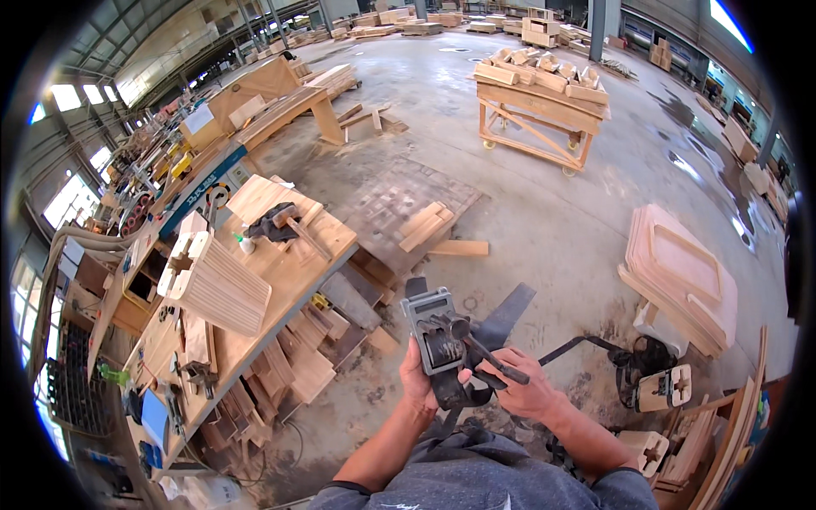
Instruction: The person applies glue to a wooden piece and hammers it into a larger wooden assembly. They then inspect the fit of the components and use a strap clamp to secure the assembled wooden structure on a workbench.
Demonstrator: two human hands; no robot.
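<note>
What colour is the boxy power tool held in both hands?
Grey boxy power tool with dark parts; head view.

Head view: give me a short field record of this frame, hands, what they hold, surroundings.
setting: workshop hall with concrete floor
left hand: grips the body of a grey nail gun from below
right hand: fingers on a dark part at the tool's side
tool state: magazine open, a coil of nails visible inside
workbench: to the person's left, carrying a wooden mallet and a ribbed wooden piece
wheeled cart: farther off, loaded with wood blocks
stacked panels: on the right
</note>
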